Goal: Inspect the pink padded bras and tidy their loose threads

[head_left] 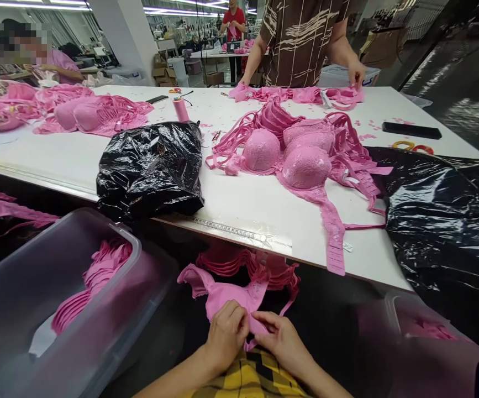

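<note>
Low in the view, over my lap in yellow checked cloth, I hold a pink bra below the table edge. My left hand pinches the fabric at its lower middle with the fingers closed. My right hand grips the same piece just to the right, fingers curled on it. Behind the bra, more pink bras hang in a stack under the table edge.
A pile of pink bras and a black plastic bag lie on the white table. A grey bin with pink pieces stands at the left. Black plastic sheet covers the right. A person in a brown patterned shirt works opposite.
</note>
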`<act>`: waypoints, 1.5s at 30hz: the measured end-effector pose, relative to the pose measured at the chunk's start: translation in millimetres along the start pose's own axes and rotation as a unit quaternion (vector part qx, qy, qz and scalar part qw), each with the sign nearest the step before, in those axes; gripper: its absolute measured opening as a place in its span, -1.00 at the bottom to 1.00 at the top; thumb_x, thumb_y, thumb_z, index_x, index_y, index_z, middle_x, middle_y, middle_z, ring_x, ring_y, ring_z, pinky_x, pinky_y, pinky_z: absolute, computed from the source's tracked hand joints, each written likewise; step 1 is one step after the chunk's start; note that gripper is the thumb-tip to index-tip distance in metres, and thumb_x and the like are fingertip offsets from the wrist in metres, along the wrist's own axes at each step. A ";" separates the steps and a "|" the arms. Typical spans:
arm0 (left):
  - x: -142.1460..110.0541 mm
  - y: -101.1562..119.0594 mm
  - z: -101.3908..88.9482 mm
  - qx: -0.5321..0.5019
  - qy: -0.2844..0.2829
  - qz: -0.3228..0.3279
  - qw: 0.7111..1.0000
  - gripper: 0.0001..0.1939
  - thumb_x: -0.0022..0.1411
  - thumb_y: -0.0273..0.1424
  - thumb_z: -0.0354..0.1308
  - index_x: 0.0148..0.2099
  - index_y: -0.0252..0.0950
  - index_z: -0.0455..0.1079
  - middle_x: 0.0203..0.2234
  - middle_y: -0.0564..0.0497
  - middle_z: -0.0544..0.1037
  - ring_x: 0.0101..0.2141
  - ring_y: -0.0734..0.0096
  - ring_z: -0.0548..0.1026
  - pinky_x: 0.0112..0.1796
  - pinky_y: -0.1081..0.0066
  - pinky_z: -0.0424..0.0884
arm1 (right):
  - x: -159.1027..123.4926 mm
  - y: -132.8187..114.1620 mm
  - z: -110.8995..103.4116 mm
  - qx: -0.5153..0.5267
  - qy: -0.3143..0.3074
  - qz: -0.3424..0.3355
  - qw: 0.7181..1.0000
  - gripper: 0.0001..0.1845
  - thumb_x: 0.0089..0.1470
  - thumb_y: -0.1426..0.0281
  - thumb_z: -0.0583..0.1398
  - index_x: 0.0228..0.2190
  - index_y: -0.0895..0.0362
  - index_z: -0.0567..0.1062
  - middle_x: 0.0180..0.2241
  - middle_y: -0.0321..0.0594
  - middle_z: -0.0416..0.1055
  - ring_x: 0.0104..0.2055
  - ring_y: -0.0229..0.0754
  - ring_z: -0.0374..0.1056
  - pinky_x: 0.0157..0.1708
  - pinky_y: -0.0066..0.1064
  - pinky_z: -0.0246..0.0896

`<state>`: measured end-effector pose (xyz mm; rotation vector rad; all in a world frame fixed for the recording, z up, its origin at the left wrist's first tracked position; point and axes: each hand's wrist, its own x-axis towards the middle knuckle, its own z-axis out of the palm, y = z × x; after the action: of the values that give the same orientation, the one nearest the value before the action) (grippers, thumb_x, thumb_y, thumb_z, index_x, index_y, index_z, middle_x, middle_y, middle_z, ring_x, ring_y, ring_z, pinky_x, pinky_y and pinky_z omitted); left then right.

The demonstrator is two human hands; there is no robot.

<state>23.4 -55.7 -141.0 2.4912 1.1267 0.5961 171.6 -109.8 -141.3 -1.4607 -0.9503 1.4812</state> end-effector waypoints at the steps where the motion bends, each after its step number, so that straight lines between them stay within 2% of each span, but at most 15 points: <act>1: -0.8 0.4 0.5 -0.010 0.002 0.000 1.000 -0.79 0.17 -0.57 -0.06 -0.46 -0.28 0.29 -0.57 0.04 0.39 -0.51 0.44 0.38 -0.47 0.46 0.31 | -2.5 -2.7 -0.2 -0.039 0.009 -0.023 0.999 -0.73 -0.12 0.39 0.23 -0.28 0.14 0.55 -0.29 -0.14 0.52 -0.25 -0.08 0.43 -0.27 -0.35 0.33; 5: -2.4 0.2 3.3 -0.033 0.017 0.003 0.999 -0.80 0.16 -0.59 -0.06 -0.44 -0.28 0.31 -0.57 0.04 0.41 -0.52 0.44 0.39 -0.47 0.47 0.31 | -1.0 -7.0 8.4 -0.126 0.057 -0.080 0.987 -0.84 0.02 0.37 0.13 -0.38 0.15 0.49 -0.45 -0.21 0.48 -0.44 -0.19 0.38 -0.43 -0.46 0.28; 10: -1.2 -3.0 0.8 -0.041 0.015 -0.039 0.998 -0.81 0.14 -0.57 -0.04 -0.45 -0.29 0.33 -0.59 0.06 0.41 -0.55 0.47 0.38 -0.49 0.49 0.29 | 9.1 4.2 17.8 -0.149 0.096 -0.076 0.981 -0.89 0.00 0.37 0.14 -0.42 0.16 0.42 -0.54 -0.29 0.41 -0.55 -0.26 0.31 -0.54 -0.51 0.22; 17: 12.7 -3.2 1.9 -0.104 0.018 -0.125 0.986 -0.84 0.08 -0.55 -0.02 -0.48 -0.31 0.34 -0.60 0.06 0.40 -0.57 0.48 0.34 -0.50 0.50 0.25 | 22.2 5.1 21.4 -0.158 0.139 -0.154 0.965 -0.82 0.05 0.36 0.11 -0.35 0.17 0.48 -0.36 -0.15 0.44 -0.31 -0.15 0.38 -0.28 -0.39 0.30; 20: 11.2 -10.1 -3.3 -0.227 -0.005 -0.222 0.948 -0.86 0.09 -0.47 0.01 -0.49 -0.31 0.32 -0.61 0.09 0.38 -0.58 0.50 0.31 -0.51 0.50 0.23 | 28.3 5.1 19.6 -0.091 0.140 -0.133 0.977 -0.77 0.03 0.31 0.15 -0.30 0.16 0.50 -0.31 -0.13 0.42 -0.31 -0.13 0.39 -0.33 -0.36 0.35; 22: 6.9 -16.0 -10.0 -0.328 -0.001 -0.328 0.886 -0.79 0.10 -0.34 0.08 -0.53 -0.31 0.29 -0.66 0.11 0.34 -0.60 0.51 0.29 -0.52 0.50 0.22 | 30.2 7.2 17.6 -0.017 0.136 -0.102 0.985 -0.73 0.02 0.25 0.17 -0.27 0.16 0.48 -0.28 -0.12 0.39 -0.41 -0.16 0.40 -0.44 -0.37 0.38; 23: 4.9 -18.4 -14.0 -0.384 0.011 -0.390 0.837 -0.75 0.07 -0.28 0.13 -0.55 -0.31 0.27 -0.68 0.13 0.33 -0.60 0.51 0.29 -0.52 0.50 0.23 | 30.6 8.4 16.9 0.014 0.136 -0.089 0.987 -0.71 0.00 0.23 0.18 -0.27 0.16 0.48 -0.27 -0.13 0.38 -0.46 -0.19 0.40 -0.49 -0.38 0.39; 26: 2.0 -19.9 -25.3 -0.557 0.030 -0.537 0.633 -0.70 -0.09 -0.25 0.31 -0.49 -0.32 0.28 -0.62 0.10 0.41 -0.54 0.50 0.40 -0.44 0.51 0.31 | 30.8 10.2 17.0 0.068 0.141 -0.077 0.985 -0.69 -0.08 0.21 0.25 -0.31 0.15 0.48 -0.29 -0.17 0.39 -0.51 -0.21 0.39 -0.51 -0.37 0.41; 28: 3.1 -16.1 -28.0 -0.633 0.009 -0.576 0.518 -0.71 -0.14 -0.34 0.36 -0.44 -0.33 0.32 -0.53 0.04 0.49 -0.46 0.46 0.46 -0.37 0.49 0.35 | 30.8 9.6 18.4 0.090 0.150 -0.071 0.982 -0.68 -0.11 0.20 0.27 -0.32 0.14 0.49 -0.31 -0.18 0.41 -0.52 -0.21 0.39 -0.52 -0.37 0.42; 30: 6.0 -10.9 -24.5 -0.673 -0.005 -0.581 0.457 -0.77 -0.10 -0.40 0.34 -0.43 -0.36 0.35 -0.50 -0.02 0.52 -0.44 0.43 0.49 -0.33 0.46 0.38 | 30.9 9.0 19.4 0.102 0.155 -0.068 0.980 -0.67 -0.13 0.21 0.28 -0.32 0.14 0.48 -0.33 -0.18 0.43 -0.51 -0.20 0.40 -0.50 -0.36 0.43; 32: 10.1 -6.2 -16.0 -0.690 0.011 -0.564 0.453 -0.85 -0.06 -0.45 0.29 -0.45 -0.39 0.37 -0.50 -0.06 0.52 -0.43 0.43 0.50 -0.28 0.43 0.40 | 30.6 9.0 19.2 0.092 0.157 -0.075 0.980 -0.68 -0.11 0.21 0.27 -0.32 0.14 0.47 -0.34 -0.18 0.45 -0.48 -0.17 0.41 -0.49 -0.35 0.43; 35: 15.4 -0.7 -1.7 -0.680 0.041 -0.534 0.500 -0.89 -0.14 -0.56 0.27 -0.49 -0.40 0.39 -0.59 -0.02 0.50 -0.53 0.47 0.45 -0.37 0.44 0.39 | 29.4 9.6 16.7 -0.014 0.180 -0.135 0.974 -0.77 -0.04 0.26 0.22 -0.33 0.14 0.48 -0.37 -0.18 0.46 -0.41 -0.14 0.42 -0.45 -0.37 0.41; 39: 17.1 7.2 6.9 -0.645 0.061 -0.509 0.567 -0.85 -0.26 -0.55 0.31 -0.52 -0.42 0.43 -0.68 0.05 0.47 -0.65 0.53 0.34 -0.55 0.49 0.28 | 28.0 7.2 15.4 -0.212 0.216 -0.286 0.909 -0.91 0.04 0.42 0.15 -0.39 0.12 0.48 -0.48 -0.24 0.40 -0.43 -0.22 0.36 -0.42 -0.43 0.30; 42: 16.7 11.7 5.5 -0.620 0.064 -0.489 0.610 -0.86 -0.30 -0.53 0.31 -0.61 -0.42 0.39 -0.77 0.11 0.39 -0.70 0.60 0.24 -0.63 0.54 0.14 | 28.3 3.8 16.2 -0.267 0.199 -0.367 0.869 -0.86 0.07 0.53 0.09 -0.39 0.13 0.44 -0.51 -0.26 0.32 -0.48 -0.26 0.29 -0.48 -0.46 0.22; 45: 18.0 12.9 2.8 -0.579 0.061 -0.463 0.668 -0.88 -0.26 -0.49 0.27 -0.61 -0.40 0.37 -0.76 0.14 0.35 -0.70 0.60 0.20 -0.63 0.53 0.11 | 29.1 1.1 16.1 -0.282 0.179 -0.400 0.854 -0.82 0.06 0.59 0.07 -0.38 0.13 0.42 -0.48 -0.24 0.31 -0.43 -0.24 0.28 -0.44 -0.44 0.22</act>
<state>43.6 -50.4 -133.1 0.6481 1.2502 0.7689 156.0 -82.6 -152.6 -1.3767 -1.5684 0.3076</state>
